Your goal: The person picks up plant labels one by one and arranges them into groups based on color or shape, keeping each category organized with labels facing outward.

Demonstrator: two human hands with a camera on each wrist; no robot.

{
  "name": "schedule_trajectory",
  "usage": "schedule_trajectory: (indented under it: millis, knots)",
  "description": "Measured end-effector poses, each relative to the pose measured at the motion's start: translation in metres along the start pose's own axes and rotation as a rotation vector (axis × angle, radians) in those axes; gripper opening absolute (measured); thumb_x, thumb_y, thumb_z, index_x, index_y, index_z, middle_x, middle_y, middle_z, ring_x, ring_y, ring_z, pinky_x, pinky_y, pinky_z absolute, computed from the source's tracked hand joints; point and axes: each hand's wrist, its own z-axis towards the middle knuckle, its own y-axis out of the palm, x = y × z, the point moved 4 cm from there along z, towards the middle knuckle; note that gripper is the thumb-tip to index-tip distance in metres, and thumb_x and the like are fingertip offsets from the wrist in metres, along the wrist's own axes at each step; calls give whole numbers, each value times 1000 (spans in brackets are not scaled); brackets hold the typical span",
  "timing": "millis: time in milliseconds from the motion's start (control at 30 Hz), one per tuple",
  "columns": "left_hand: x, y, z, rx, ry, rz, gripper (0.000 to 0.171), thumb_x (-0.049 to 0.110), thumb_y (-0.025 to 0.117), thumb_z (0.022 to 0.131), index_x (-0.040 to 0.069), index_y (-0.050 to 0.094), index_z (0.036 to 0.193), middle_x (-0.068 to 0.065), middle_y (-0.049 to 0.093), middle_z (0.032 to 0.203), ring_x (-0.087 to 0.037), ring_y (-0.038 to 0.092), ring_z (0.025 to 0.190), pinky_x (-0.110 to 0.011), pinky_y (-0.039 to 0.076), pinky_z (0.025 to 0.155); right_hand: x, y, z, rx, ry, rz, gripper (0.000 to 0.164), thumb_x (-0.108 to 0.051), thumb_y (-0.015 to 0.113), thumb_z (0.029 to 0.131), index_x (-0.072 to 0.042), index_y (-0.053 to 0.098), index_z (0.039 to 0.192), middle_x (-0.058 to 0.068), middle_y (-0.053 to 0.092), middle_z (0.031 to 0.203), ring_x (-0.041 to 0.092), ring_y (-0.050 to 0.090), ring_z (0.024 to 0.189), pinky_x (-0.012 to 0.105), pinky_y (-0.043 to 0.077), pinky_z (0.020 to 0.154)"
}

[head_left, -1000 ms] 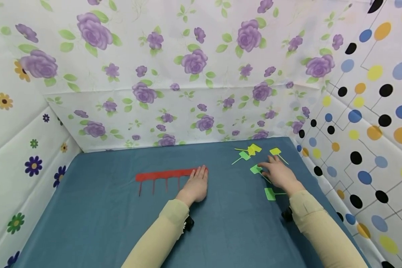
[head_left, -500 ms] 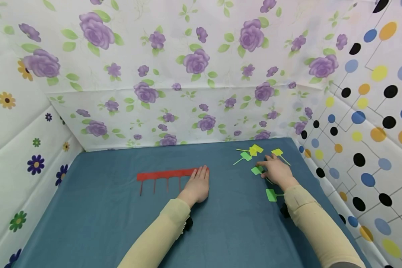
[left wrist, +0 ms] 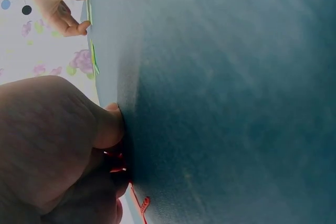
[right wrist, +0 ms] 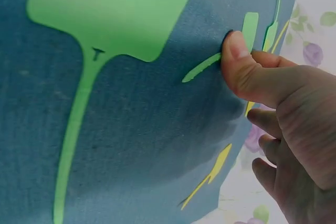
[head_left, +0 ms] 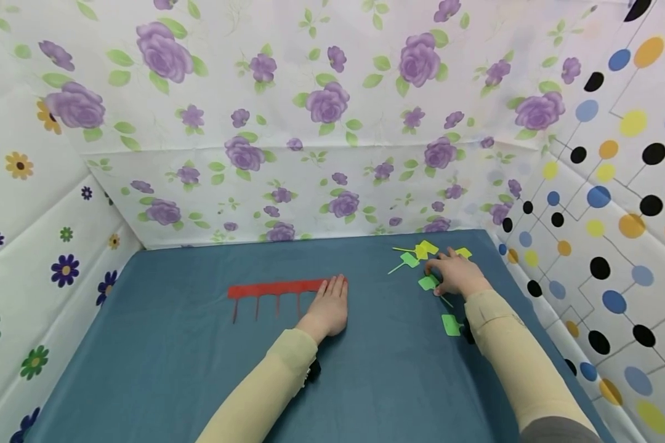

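My left hand (head_left: 328, 309) rests flat, fingers straight, over the right end of a row of red tags (head_left: 277, 288) with thin stems hanging toward me. In the left wrist view, that hand (left wrist: 58, 140) presses down beside a bit of red. At the right, my right hand (head_left: 455, 274) reaches over a green tag (head_left: 428, 282) lying flat. Its thumb and index finger bend down at either side of that tag, with a gap between them in the left wrist view. The right wrist view shows its thumb (right wrist: 242, 59) covering the tag's neck, the stem (right wrist: 202, 68) sticking out.
Another green tag (head_left: 451, 325) lies nearer me, below the right hand. Beyond lie one more green tag (head_left: 410, 259), overlapping yellow tags (head_left: 424, 249) and a yellow tag (head_left: 463, 253) partly behind the hand. A flowered cloth wall (head_left: 332, 178) borders the blue tabletop (head_left: 172, 344).
My right hand has shifted slightly left and bent its thumb and index finger down around the green tag. The left hand stays on the red row.
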Motion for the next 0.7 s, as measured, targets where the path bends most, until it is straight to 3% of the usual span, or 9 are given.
schedule_trajectory:
  millis: [367,700]
  knots:
    - [3,0,1,9,-3,-5,57,20,32,109,8,12,161,-11,0,167,-27,0,153,-45,4,123,3,0,1,-4,-7,-3,45,-33,87,77,-30,66,117,24,33,156,52,12,145,73,37,97]
    - [1,1,3,-5,-9,-16,58,18,33,108,8,11,161,-11,-1,167,-27,-1,153,-45,3,123,7,4,-1,51,-46,-24,45,-38,84,80,-34,66,120,19,35,157,53,16,144,76,34,97]
